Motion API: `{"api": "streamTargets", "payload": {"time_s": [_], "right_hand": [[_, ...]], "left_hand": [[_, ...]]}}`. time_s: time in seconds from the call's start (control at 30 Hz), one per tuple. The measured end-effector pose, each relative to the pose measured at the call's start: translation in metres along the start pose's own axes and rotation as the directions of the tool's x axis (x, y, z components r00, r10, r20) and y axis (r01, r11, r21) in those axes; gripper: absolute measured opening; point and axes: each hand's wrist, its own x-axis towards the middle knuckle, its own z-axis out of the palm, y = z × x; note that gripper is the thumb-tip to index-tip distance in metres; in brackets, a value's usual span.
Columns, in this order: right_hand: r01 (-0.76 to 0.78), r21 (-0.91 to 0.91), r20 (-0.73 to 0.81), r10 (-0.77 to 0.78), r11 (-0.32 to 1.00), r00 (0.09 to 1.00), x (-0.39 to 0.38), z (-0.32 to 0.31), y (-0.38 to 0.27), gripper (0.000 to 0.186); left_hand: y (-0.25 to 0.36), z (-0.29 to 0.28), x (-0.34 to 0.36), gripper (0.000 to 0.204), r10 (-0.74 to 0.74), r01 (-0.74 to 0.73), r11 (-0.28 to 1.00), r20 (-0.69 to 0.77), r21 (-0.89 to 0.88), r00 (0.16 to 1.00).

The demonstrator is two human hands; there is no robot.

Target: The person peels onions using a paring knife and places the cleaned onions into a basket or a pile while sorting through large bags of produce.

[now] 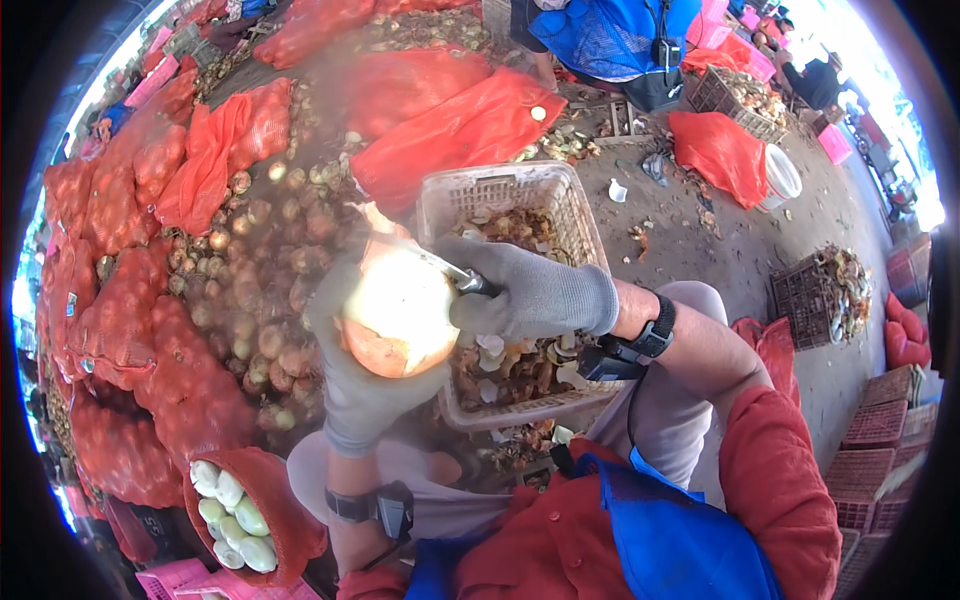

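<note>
Here, left hand (pixel 365 398) is gripping an onion (pixel 400 315) in its fingers, right hand (pixel 545 295) likewise gripping a knife (pixel 464 276) at one o'clock of it; crate (pixel 576 215) sitting at three o'clock.

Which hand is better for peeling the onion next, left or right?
Probably the right hand: it grips the knife, its blade at the upper right of the onion. The left hand cradles the onion from the left and below.

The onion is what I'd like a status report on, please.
Left hand cradling onion; right hand gripping knife against it. Onion: brownish skin low, glare above. No obstruction visible; crate of peelings below.
</note>
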Motion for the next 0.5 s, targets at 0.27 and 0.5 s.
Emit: {"api": "streamTargets", "payload": {"time_s": [0.27, 0.5], "right_hand": [[0.194, -0.419, -0.329, -0.348, 0.887, 0.878, 0.008, 0.020, 0.027, 0.047], [0.006, -0.349, -0.397, -0.153, 0.937, 0.905, 0.000, 0.015, -0.019, 0.056]], "left_hand": [[0.005, 0.000, -0.001, 0.105, -0.223, 0.208, 0.944, -0.032, -0.258, 0.974], [0.000, 0.004, 0.014, 0.106, -0.331, 0.252, 0.688, 0.014, -0.680, 0.943]]}}
